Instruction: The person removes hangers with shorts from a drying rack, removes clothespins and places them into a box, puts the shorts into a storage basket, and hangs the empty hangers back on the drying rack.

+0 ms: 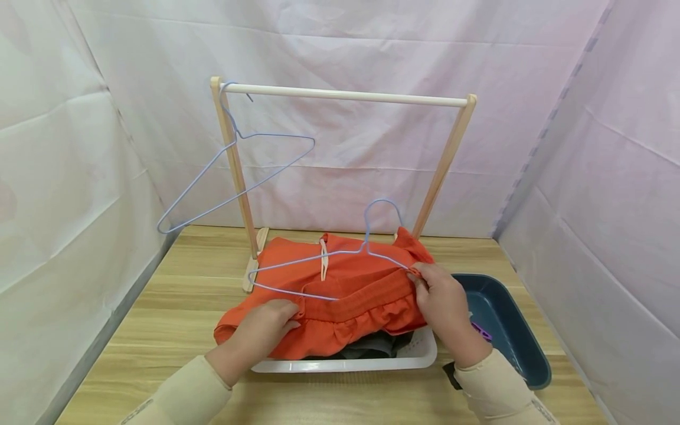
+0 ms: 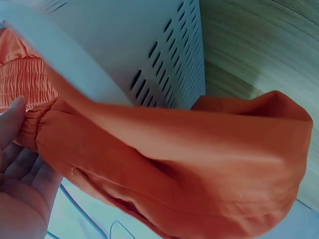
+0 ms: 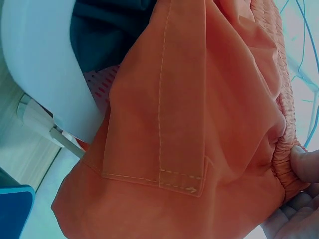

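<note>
Orange pants (image 1: 329, 339) with a gathered elastic waistband lie draped over a white basket (image 1: 350, 365). My left hand (image 1: 268, 324) pinches the left end of the waistband, thumb against fingers. At the opposite end my right hand (image 1: 441, 298) grips the band, close to the arm of a blue wire hanger (image 1: 303, 260). That hanger lies over the pants, its hook pointing up and its lower right part hidden behind the waistband. A pale drawstring (image 1: 324, 260) shows behind it. Stitching and a loose fold of the pants fill the right wrist view.
A wooden rack with a white rail (image 1: 340, 93) stands behind the basket. Another blue hanger (image 1: 202, 171) hangs at its left end. Dark grey cloth (image 1: 372, 345) lies in the basket. To the right is a dark blue tray (image 1: 504, 319) with a purple clip (image 1: 481, 330).
</note>
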`<action>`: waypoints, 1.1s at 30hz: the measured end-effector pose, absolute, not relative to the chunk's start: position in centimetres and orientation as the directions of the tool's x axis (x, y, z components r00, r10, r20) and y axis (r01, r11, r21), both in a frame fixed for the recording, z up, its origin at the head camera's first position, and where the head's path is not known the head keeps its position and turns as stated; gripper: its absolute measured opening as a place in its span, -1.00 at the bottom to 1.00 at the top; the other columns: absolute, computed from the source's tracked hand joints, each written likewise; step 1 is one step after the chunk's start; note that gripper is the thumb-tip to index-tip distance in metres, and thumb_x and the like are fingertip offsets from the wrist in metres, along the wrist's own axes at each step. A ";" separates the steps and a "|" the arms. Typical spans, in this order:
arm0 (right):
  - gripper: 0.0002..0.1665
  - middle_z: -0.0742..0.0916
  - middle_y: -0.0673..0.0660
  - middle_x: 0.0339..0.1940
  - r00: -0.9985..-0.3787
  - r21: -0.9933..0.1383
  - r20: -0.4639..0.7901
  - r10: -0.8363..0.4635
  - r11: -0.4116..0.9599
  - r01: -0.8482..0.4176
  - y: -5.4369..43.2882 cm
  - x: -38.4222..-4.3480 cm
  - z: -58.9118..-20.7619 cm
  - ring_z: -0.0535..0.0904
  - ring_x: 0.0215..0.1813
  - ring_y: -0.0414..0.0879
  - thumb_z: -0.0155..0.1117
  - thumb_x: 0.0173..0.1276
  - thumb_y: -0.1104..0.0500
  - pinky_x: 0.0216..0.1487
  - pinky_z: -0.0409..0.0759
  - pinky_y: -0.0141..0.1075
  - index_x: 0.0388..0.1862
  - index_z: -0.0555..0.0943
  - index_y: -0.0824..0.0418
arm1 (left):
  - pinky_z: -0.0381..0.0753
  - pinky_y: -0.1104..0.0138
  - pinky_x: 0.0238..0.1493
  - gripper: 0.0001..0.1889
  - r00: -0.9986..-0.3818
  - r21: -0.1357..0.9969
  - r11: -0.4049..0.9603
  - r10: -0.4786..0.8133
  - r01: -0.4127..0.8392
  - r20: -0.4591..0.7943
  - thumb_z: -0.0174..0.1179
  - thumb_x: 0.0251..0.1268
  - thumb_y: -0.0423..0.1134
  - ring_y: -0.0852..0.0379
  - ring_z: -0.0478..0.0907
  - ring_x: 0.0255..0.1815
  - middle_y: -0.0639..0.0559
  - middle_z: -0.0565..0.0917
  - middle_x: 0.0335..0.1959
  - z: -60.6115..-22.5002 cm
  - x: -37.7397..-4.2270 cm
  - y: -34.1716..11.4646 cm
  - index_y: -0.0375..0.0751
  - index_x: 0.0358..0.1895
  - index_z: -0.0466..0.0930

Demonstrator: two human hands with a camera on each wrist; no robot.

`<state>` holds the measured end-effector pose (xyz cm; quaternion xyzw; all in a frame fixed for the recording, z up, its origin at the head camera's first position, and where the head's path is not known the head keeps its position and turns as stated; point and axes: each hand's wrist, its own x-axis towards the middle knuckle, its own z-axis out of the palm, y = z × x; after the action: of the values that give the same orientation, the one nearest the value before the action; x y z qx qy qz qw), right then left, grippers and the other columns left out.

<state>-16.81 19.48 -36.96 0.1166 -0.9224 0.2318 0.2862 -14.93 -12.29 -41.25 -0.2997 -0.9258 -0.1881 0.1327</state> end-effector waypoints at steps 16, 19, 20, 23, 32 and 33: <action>-0.86 0.73 0.19 -0.37 -0.792 -0.288 0.592 -0.151 0.877 -0.383 18.8 -17.1 -37.4 0.67 -0.27 0.10 0.46 0.12 0.32 -0.14 0.68 0.00 -0.32 0.69 0.31 | 0.67 0.31 -0.24 -0.73 -0.824 0.228 0.803 0.480 0.551 0.300 0.47 -0.03 -0.22 0.20 0.50 -0.37 0.14 0.58 -0.42 -40.7 -14.7 -11.7 -0.16 -0.29 0.58; -0.85 0.73 0.19 -0.37 -0.787 -0.285 0.599 -0.151 0.877 -0.386 18.7 -17.1 -37.4 0.67 -0.28 0.10 0.46 0.12 0.32 -0.15 0.68 0.00 -0.32 0.69 0.32 | 0.68 0.31 -0.25 -0.73 -0.804 0.219 0.792 0.484 0.571 0.345 0.47 -0.02 -0.23 0.18 0.53 -0.37 0.12 0.60 -0.41 -40.3 -14.5 -11.8 -0.18 -0.28 0.60; -0.84 0.73 0.20 -0.37 -0.786 -0.286 0.599 -0.151 0.877 -0.387 18.8 -17.1 -37.4 0.68 -0.28 0.10 0.46 0.11 0.32 -0.15 0.68 0.00 -0.31 0.69 0.32 | 0.68 0.31 -0.25 -0.74 -0.792 0.214 0.785 0.485 0.581 0.370 0.47 -0.02 -0.24 0.18 0.55 -0.35 0.12 0.61 -0.40 -40.2 -14.4 -11.9 -0.19 -0.28 0.61; -0.84 0.74 0.20 -0.36 -0.787 -0.290 0.599 -0.151 0.875 -0.388 18.8 -17.1 -37.4 0.68 -0.27 0.10 0.46 0.11 0.32 -0.14 0.68 0.00 -0.30 0.69 0.32 | 0.68 0.32 -0.26 -0.75 -0.732 0.190 0.756 0.486 0.626 0.478 0.48 -0.04 -0.28 0.16 0.58 -0.33 0.08 0.65 -0.38 -39.8 -14.5 -12.3 -0.21 -0.30 0.61; -0.84 0.75 0.21 -0.31 -0.784 -0.298 0.599 -0.162 0.864 -0.406 18.8 -17.1 -37.5 0.69 -0.21 0.10 0.45 0.12 0.34 -0.10 0.67 0.00 -0.29 0.70 0.31 | 0.70 0.24 -0.28 -0.76 -0.561 0.104 0.711 0.447 0.695 0.697 0.42 0.04 -0.39 0.01 0.59 -0.29 -0.09 0.65 -0.35 -37.9 -15.3 -14.2 -0.32 -0.23 0.59; -0.84 0.75 0.21 -0.31 -0.778 -0.293 0.606 -0.166 0.863 -0.412 18.8 -17.1 -37.5 0.69 -0.21 0.10 0.45 0.11 0.34 -0.11 0.67 0.00 -0.29 0.70 0.31 | 0.70 0.23 -0.28 -0.75 -0.559 0.102 0.717 0.437 0.689 0.704 0.43 0.01 -0.40 0.00 0.60 -0.29 -0.10 0.65 -0.34 -37.7 -15.4 -14.4 -0.33 -0.23 0.60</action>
<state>-17.14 18.82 -37.49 0.1573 -0.9194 0.2095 0.2935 -15.44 -14.36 -37.72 -0.3264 -0.8630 -0.1869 0.3373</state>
